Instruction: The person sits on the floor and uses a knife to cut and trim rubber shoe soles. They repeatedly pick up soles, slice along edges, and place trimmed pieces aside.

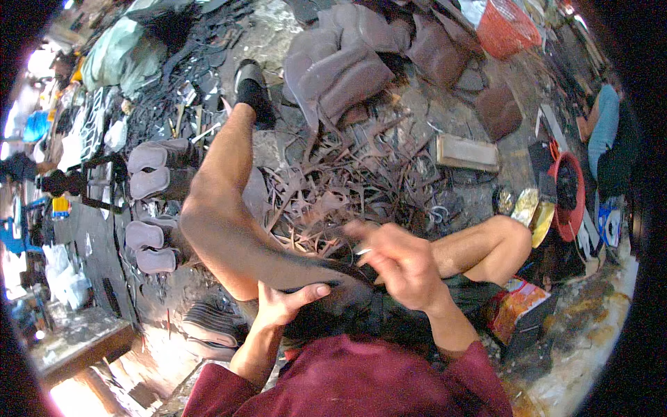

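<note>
My left hand [288, 304] is closed on the near edge of a dark grey-brown sheet [278, 257], its thumb lying on top. The sheet stretches over my left thigh, and its far outline blends with the leg. My right hand [403, 267] is curled and blurred by motion, just right of the sheet's end. A small pale, shiny thing [363, 251] shows at its fingers; its kind cannot be made out. Beyond both hands, between my legs, lies a heap of thin brown cut strips [347, 181].
Large moulded grey-brown sheets [340, 76] are piled ahead. Stacks of sole-shaped pieces [149, 182] stand left of my knee, with another stack [208, 326] nearer. A pale rectangular block [467, 153], red basket [507, 29] and red basin [570, 198] lie right; another person [603, 132] sits at the far right.
</note>
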